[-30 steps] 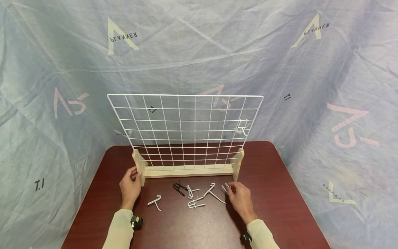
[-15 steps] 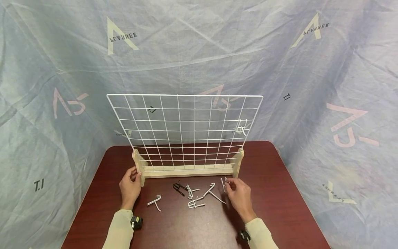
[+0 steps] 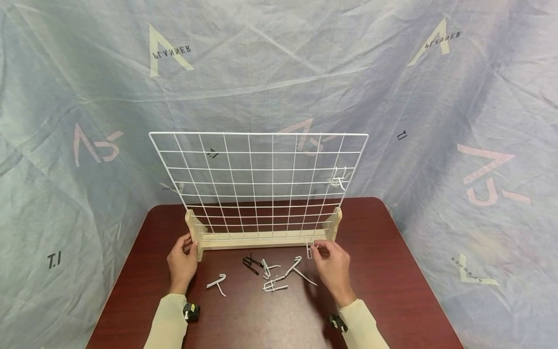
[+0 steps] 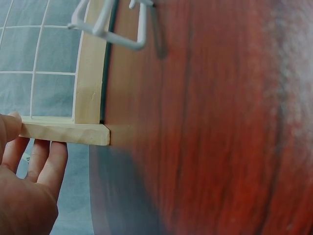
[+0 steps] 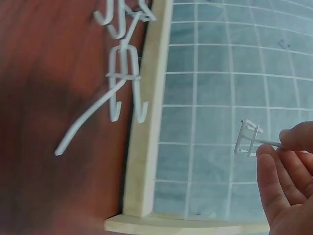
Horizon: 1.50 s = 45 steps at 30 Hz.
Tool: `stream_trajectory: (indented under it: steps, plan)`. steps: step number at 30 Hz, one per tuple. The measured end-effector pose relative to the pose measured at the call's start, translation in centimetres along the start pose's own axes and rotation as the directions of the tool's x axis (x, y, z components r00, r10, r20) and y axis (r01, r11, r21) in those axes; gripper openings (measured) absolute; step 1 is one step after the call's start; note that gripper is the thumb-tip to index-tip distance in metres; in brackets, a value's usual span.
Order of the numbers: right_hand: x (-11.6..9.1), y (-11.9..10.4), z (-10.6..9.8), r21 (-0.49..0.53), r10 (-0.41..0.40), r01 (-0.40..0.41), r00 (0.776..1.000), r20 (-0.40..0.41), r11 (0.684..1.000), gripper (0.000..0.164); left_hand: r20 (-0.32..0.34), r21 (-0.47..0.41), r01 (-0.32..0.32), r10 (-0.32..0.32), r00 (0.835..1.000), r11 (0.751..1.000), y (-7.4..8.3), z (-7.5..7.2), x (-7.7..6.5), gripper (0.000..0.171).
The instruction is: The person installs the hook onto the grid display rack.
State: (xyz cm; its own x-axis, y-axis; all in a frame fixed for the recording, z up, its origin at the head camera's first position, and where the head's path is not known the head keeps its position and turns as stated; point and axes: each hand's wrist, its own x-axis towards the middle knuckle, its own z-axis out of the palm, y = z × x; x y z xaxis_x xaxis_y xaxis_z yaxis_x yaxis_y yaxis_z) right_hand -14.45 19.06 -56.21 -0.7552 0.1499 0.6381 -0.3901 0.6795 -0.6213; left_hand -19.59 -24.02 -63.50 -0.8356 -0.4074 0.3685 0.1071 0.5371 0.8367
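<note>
A white wire grid panel [image 3: 261, 133] stands upright in a pale wooden stand [image 3: 261, 242] on the table. My left hand [image 3: 182, 259] grips the stand's left end piece, thumb on the inner side and fingers on the outer side in the left wrist view. Between thumb and fingertips my right hand [image 3: 334, 266] pinches a white wire hook [image 5: 247, 139] by its single prong, its double-wire frame pointing away from the hand. In the head view this hook overlaps the stand's front rail near its right end. Another white hook [image 3: 338, 182] hangs on the panel's upper right.
Several loose hooks lie on the dark red table [image 3: 244, 320] before the stand: a black hook [image 3: 250, 264], a white hook [image 3: 218, 282] at left, and more white hooks [image 3: 274, 285] bunched in the middle. A grey printed cloth [image 3: 261, 72] surrounds the table.
My right hand has risen and moved slightly left toward the panel, carrying the white hook, whose frame now stands upright. The left hand stays on the stand.
</note>
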Motion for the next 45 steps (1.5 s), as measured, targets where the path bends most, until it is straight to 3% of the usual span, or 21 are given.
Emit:
stream_trajectory:
  steps: [13,23,37,45]
  plan:
    - [2.5,-2.9,-1.3,0.053,-0.028,0.030,0.999,-0.046,0.998,0.014,0.011,-0.034,0.002,-0.001,1.000,0.999,-0.3,0.1,0.0,0.032]
    - [4.4,-4.8,-1.7,0.126,-0.069,0.085,0.989,-0.131,0.988,0.014,0.027,-0.033,0.012,-0.011,1.000,0.999,-0.2,0.1,-0.1,0.033]
    - [6.9,-7.2,-2.3,0.104,-0.141,0.164,0.970,-0.197,0.981,0.011,0.032,-0.025,0.022,-0.021,0.999,0.999,-0.1,-0.1,-0.3,0.033]
    - [8.8,-8.6,-2.6,0.109,-0.166,0.197,0.956,-0.243,0.974,0.016,0.002,-0.004,0.004,-0.004,1.000,1.000,-0.1,0.1,0.0,0.032]
